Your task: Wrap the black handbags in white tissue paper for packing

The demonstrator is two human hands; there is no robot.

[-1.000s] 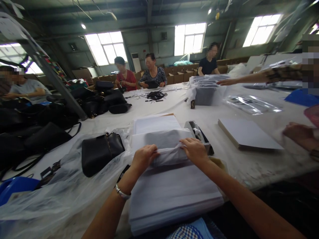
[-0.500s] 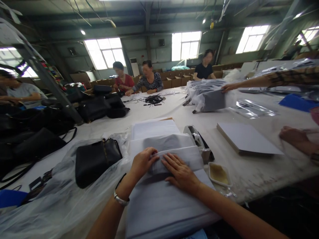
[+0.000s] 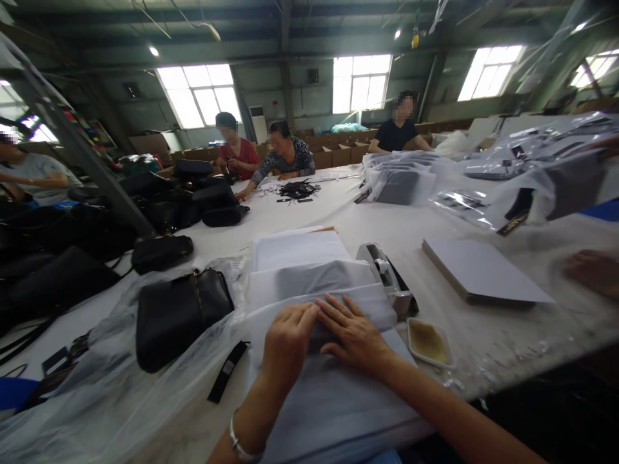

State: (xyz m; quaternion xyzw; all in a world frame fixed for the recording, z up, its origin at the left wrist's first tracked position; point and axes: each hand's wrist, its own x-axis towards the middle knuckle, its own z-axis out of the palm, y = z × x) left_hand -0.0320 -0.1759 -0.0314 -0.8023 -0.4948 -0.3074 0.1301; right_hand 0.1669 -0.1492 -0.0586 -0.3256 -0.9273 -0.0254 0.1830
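Observation:
A dark item wrapped in white tissue paper [image 3: 314, 279] lies on a stack of white sheets in front of me. My right hand [image 3: 352, 332] rests flat on the folded tissue with its fingers spread. Beside it my left hand [image 3: 289, 335] has its fingers bent and pressed together at the tissue's fold, touching the right fingertips; what they pinch, if anything, is hidden. A black bag [image 3: 184, 316] sits on clear plastic to the left. Close to my left wrist lies a black tag [image 3: 228, 372].
A tape dispenser [image 3: 387, 277] and a shallow dish [image 3: 429, 341] stand right of the stack, with a pile of boards [image 3: 483, 274] beyond. Black bags [image 3: 169, 206] fill the left side. Several people work around the table; wrapped items [image 3: 399, 180] lie at the back right.
My left hand has moved right and down, its fingers curling closer. The black tag now shows beside it. At the right, another person's wrapped item has moved off the back pile.

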